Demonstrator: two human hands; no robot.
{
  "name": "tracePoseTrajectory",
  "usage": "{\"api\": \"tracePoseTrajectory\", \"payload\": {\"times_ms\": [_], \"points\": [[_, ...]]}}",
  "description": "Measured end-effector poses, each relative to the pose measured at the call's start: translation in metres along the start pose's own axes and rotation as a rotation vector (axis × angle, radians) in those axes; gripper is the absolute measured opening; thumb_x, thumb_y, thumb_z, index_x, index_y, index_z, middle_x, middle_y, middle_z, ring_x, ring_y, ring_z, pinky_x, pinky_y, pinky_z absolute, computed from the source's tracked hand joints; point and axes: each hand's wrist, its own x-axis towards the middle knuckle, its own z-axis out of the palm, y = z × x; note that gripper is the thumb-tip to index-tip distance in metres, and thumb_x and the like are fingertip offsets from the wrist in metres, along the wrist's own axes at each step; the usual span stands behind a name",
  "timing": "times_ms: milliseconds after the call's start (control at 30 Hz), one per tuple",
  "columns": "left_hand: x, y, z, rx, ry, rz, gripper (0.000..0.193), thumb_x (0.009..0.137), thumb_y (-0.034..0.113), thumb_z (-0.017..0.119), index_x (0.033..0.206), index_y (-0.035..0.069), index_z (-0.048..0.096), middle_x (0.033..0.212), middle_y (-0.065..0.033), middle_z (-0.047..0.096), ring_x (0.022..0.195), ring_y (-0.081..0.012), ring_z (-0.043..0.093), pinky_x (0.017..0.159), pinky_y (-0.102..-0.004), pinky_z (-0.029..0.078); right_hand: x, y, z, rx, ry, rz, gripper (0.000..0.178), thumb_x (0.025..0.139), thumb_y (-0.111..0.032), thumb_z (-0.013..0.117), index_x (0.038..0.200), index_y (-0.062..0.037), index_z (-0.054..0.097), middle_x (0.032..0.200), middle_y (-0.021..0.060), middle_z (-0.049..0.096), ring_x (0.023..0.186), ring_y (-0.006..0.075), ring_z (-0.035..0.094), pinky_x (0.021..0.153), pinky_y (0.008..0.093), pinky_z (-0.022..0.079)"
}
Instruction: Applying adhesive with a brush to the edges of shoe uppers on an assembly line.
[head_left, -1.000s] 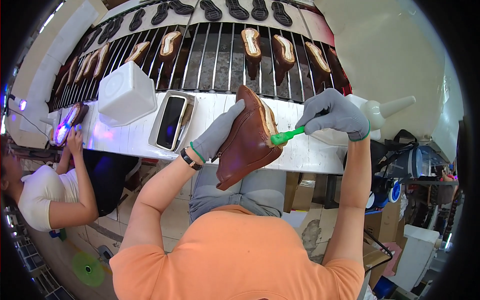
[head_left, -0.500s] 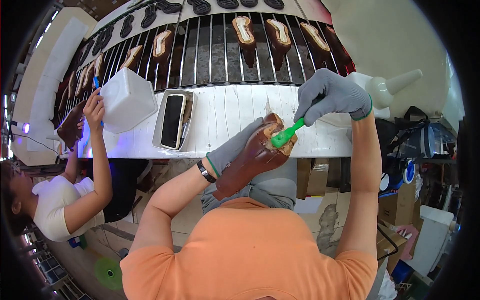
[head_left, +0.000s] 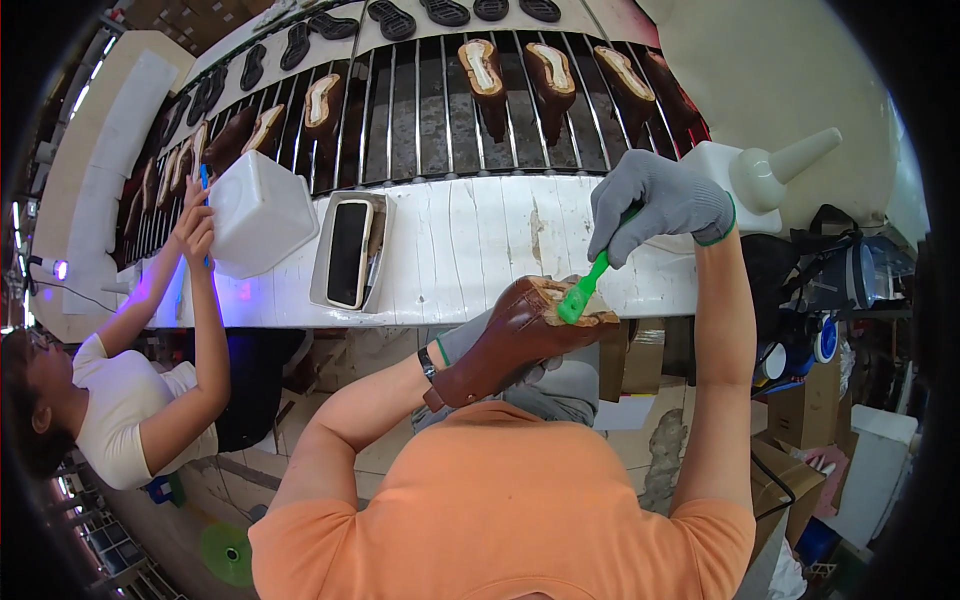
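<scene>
A brown leather boot upper (head_left: pixel 500 345) lies tilted sole-up over my lap, just off the table's near edge. My left hand (head_left: pixel 460 338), in a grey knitted glove, is closed around it from beneath; the boot hides most of its fingers. My right hand (head_left: pixel 664 205), gloved alike, pinches the handle of a green brush (head_left: pixel 576 302). The brush head touches the pale, rough-edged underside of the boot.
A metal-bar rack (head_left: pixel 424 110) beyond the white table (head_left: pixel 450 230) carries several boot uppers and black soles. On the table stand a white container (head_left: pixel 262 215), a tray with a phone (head_left: pixel 348 252) and a white nozzle bottle (head_left: pixel 760 175). A co-worker (head_left: pixel 140 410) sits at left with a blue-handled tool.
The boot has come lower and nearer me, turning more level, with the brush moving along its underside. At left, the co-worker's boot has left their hand; another boot now lies on the rack.
</scene>
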Motion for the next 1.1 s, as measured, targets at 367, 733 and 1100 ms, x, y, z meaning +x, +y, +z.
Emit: {"api": "tracePoseTrajectory", "payload": {"times_ms": [367, 733, 1100], "points": [[0.012, -0.025, -0.009, 0.590, 0.306, 0.730, 0.018, 0.085, 0.027, 0.072, 0.103, 0.026, 0.073, 0.081, -0.0024, 0.064, 0.068, -0.0234, 0.062, 0.063, -0.0358, 0.048, -0.004, 0.007, 0.001, 0.059, 0.029, -0.033, 0.019, 0.077, -0.007, 0.082, 0.093, 0.0006, 0.077, 0.078, 0.0074, 0.072, 0.069, 0.0105, 0.064, 0.062, 0.0259, 0.049], [0.078, -0.106, -0.108, -0.734, 0.331, -0.049, 0.063, 0.101, 0.053, 0.045, 0.142, 0.005, 0.049, 0.117, -0.0136, 0.066, 0.109, -0.0254, 0.062, 0.099, -0.0318, 0.045, -0.012, 0.148, 0.070, 0.807, 0.390, -0.694, 0.041, 0.085, -0.037, 0.073, 0.071, 0.0009, 0.068, 0.058, 0.0118, 0.058, 0.048, 0.0194, 0.050, 0.050, 0.0321, 0.037], [0.035, -0.106, -0.097, 0.720, 0.358, -0.102, 0.124, 0.079, 0.076, 0.059, 0.156, -0.002, 0.001, 0.154, -0.0342, 0.025, 0.140, -0.0484, 0.032, 0.111, -0.0576, 0.030, 0.002, 0.221, 0.164, 1.223, 0.497, -0.388, 0.035, 0.087, -0.035, 0.074, 0.097, -0.0021, 0.067, 0.065, 0.0017, 0.052, 0.050, 0.0110, 0.041, 0.048, 0.0258, 0.029]]}}
